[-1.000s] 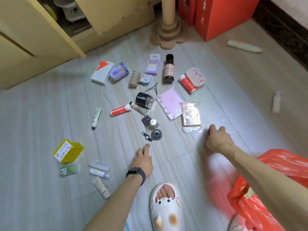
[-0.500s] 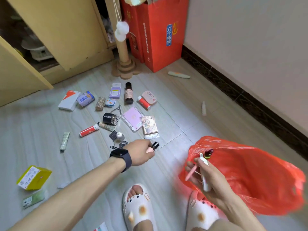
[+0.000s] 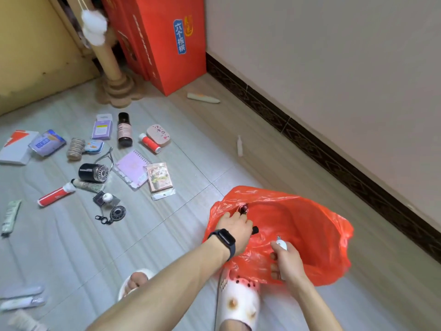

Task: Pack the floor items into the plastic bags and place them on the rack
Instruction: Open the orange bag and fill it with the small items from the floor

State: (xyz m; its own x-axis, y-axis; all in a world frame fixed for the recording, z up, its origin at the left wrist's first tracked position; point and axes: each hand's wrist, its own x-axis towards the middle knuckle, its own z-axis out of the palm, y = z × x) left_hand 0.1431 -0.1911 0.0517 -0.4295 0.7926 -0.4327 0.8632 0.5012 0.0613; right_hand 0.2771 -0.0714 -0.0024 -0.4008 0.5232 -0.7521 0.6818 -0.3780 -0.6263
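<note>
A red plastic bag (image 3: pixel 310 232) lies open on the floor in front of my feet. My left hand (image 3: pixel 235 226), with a black watch on its wrist, is at the bag's mouth and closed on a small black-capped item (image 3: pixel 254 230). My right hand (image 3: pixel 287 261) grips a white tube (image 3: pixel 282 244) together with the bag's near edge. A small dark item (image 3: pixel 243 208) rests inside the bag. Several floor items lie to the left: a pink notebook (image 3: pixel 132 168), a black mini fan (image 3: pixel 94 172), a dark bottle (image 3: pixel 124 130) and a red tube (image 3: pixel 56 194).
Red cartons (image 3: pixel 167 41) and a cardboard post (image 3: pixel 112 68) stand at the back, beside a yellow cabinet (image 3: pixel 31 44). The wall's dark skirting (image 3: pixel 334 149) runs along the right. A pale tube (image 3: pixel 202 97) and a small white bottle (image 3: pixel 239 145) lie apart near the wall. My slippers (image 3: pixel 241 299) are below the bag.
My left hand has carried the small black-capped item from above the floor items into the bag's mouth. The view has swung right. My right hand still holds the white tube and the bag.
</note>
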